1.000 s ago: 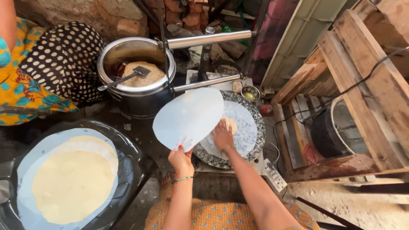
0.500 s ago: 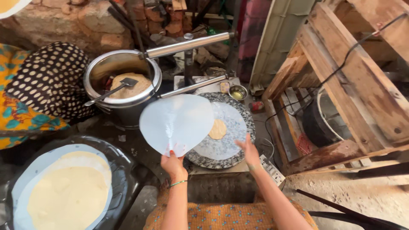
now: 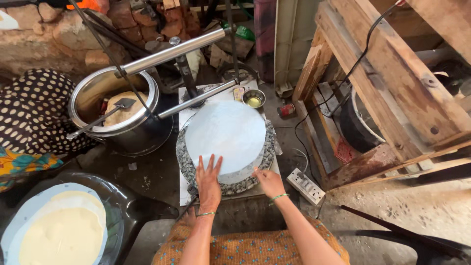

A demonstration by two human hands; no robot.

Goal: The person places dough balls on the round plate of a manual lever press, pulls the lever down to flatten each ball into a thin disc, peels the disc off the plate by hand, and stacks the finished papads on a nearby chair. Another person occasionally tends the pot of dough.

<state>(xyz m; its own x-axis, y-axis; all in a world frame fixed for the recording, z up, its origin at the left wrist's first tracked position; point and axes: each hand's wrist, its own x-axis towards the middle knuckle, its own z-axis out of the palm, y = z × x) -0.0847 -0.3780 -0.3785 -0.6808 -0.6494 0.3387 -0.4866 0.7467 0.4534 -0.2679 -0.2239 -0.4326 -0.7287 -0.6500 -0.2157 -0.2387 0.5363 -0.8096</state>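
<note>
A round pale blue plastic sheet (image 3: 224, 133) lies flat on the round speckled stone plate (image 3: 184, 158) of a hand press. My left hand (image 3: 208, 182) rests flat, fingers spread, on the sheet's near edge. My right hand (image 3: 269, 182) touches the plate's front right rim beside the sheet, fingers loosely bent and holding nothing. The dough piece that sat on the plate is hidden under the sheet. The press's long steel lever (image 3: 169, 53) stands raised behind it.
A steel pot (image 3: 116, 128) with dough and a ladle stands at the left. A black tray (image 3: 128, 208) with flat dough rounds on plastic sheets sits lower left. A small oil bowl (image 3: 254, 100), a white power strip (image 3: 305, 185), wooden pallets (image 3: 388, 83), and a person in dotted cloth (image 3: 32, 110) surround me.
My left hand lowered the blue sheet from the air onto the press plate, covering the dough piece. My right hand moved to the plate's front rim.
</note>
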